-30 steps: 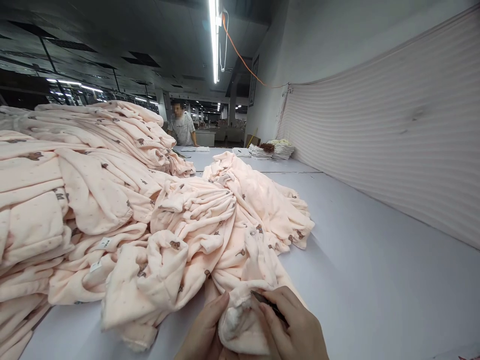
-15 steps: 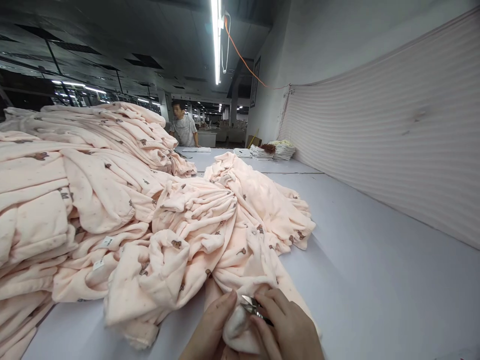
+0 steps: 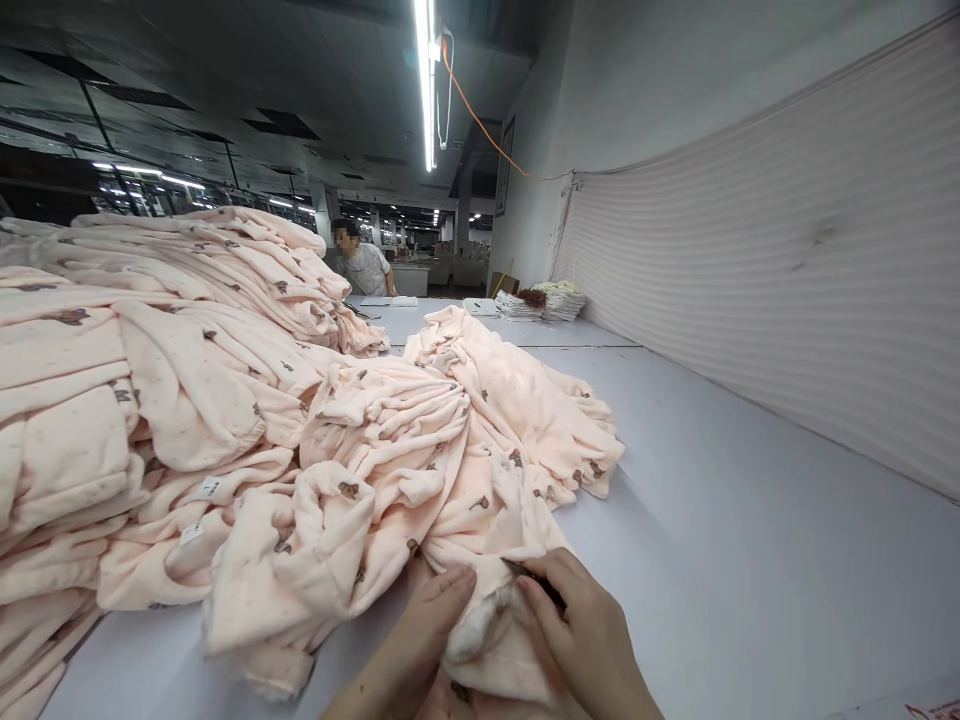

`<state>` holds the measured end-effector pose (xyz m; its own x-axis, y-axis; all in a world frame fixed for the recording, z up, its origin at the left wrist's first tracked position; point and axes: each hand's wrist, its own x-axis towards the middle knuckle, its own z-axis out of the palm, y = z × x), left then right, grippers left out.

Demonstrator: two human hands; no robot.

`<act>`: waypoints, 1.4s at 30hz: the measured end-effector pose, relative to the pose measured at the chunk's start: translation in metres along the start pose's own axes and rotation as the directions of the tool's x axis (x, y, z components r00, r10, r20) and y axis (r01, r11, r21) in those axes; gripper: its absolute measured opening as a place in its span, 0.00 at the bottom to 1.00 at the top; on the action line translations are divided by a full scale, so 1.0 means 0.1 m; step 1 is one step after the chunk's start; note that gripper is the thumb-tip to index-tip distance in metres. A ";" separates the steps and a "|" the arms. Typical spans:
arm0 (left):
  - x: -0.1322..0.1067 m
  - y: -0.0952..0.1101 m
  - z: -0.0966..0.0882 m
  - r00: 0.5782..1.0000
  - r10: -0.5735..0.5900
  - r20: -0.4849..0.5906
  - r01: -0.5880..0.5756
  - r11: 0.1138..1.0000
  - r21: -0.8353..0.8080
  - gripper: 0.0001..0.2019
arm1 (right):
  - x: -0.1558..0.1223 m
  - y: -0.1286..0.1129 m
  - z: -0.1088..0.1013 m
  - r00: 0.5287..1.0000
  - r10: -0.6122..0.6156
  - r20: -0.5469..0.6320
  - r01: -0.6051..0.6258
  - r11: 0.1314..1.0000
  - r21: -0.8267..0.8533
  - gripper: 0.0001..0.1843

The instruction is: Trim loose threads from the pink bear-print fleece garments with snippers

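My left hand (image 3: pixel 431 625) is closed on a fold of a pale pink fleece garment (image 3: pixel 487 500) printed with small brown motifs. In my right hand (image 3: pixel 574 610) is a pair of thread snips (image 3: pixel 534 578), dark-handled, with the pointed tip showing beyond my fingers. The snips lie close over the fabric, a little right of my left thumb. Between my hands a whitish part of the garment (image 3: pixel 480 630) bulges up. Some of my fingers are hidden beneath the cloth.
A large heap of similar pink garments (image 3: pixel 180 370) covers the left of the white table (image 3: pixel 735 500). Stacked cloth pieces (image 3: pixel 559 302) sit at the far end. A person (image 3: pixel 364 265) leans there. Striped fabric (image 3: pixel 765 260) hangs along the right wall.
My right hand has shifted up slightly, and the snips have turned so their spread blades no longer show. The cloth between my hands has been rearranged. The far person has leaned lower.
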<state>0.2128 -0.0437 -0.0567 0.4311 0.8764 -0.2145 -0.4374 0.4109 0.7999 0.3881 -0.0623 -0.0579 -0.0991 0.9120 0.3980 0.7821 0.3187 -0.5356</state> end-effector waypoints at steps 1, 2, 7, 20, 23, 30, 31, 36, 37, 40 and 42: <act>0.01 0.01 -0.01 0.999 -0.026 0.024 0.026 0.999 -0.024 0.16 | -0.01 0.02 0.00 1.000 -0.002 0.002 0.002 0.999 0.033 0.08; 0.02 0.01 -0.02 0.997 -0.048 0.060 0.052 0.996 -0.068 0.17 | -0.02 0.04 0.01 1.000 -0.025 -0.003 0.025 0.998 0.058 0.09; 0.09 -0.01 -0.08 0.977 -0.051 0.206 0.095 0.974 -0.208 0.17 | -0.10 0.08 0.03 0.991 -0.131 0.003 0.131 0.989 0.073 0.10; 0.57 0.05 -0.12 0.991 0.098 0.087 -0.096 0.995 -0.023 0.12 | -0.39 0.05 0.22 0.965 -0.008 0.264 0.007 1.000 0.004 0.12; 0.48 0.03 -0.15 0.993 0.108 0.038 -0.109 0.993 0.036 0.15 | -0.48 0.11 0.32 0.928 0.063 0.367 -0.005 0.988 -0.157 0.13; -0.11 -0.38 -0.31 0.971 0.205 -0.125 -0.146 0.919 0.366 0.08 | -0.23 0.08 0.15 0.949 0.075 0.307 -0.151 0.961 0.234 0.08; -0.15 -0.46 -0.30 0.986 0.161 -0.043 -0.134 0.916 0.378 0.09 | -0.21 0.06 0.14 0.947 0.070 0.313 -0.157 0.952 0.263 0.09; -0.10 -0.60 -0.22 0.974 0.226 0.019 -0.222 0.930 0.292 0.11 | -0.14 -0.04 0.10 0.948 0.066 0.311 -0.178 0.921 0.346 0.06; -0.08 -0.58 -0.23 0.973 0.229 0.010 -0.224 0.941 0.254 0.10 | -0.13 -0.04 0.07 0.955 0.076 0.287 -0.176 0.924 0.338 0.06; -0.09 -0.52 -0.27 0.975 0.221 0.009 -0.221 0.965 0.141 0.11 | -0.14 -0.07 -0.01 0.973 0.038 0.229 -0.097 0.962 0.256 0.08; -0.12 -0.48 -0.28 0.973 0.229 0.003 -0.228 0.968 0.107 0.11 | -0.17 -0.10 -0.04 0.972 -0.029 0.231 -0.013 0.983 0.181 0.11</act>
<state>0.2064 -0.0667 -0.1080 0.3214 0.9467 -0.0239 -0.4371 0.1707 0.8831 0.3843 -0.0816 -0.0563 -0.2615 0.9372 0.2306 0.6592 0.3480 -0.6666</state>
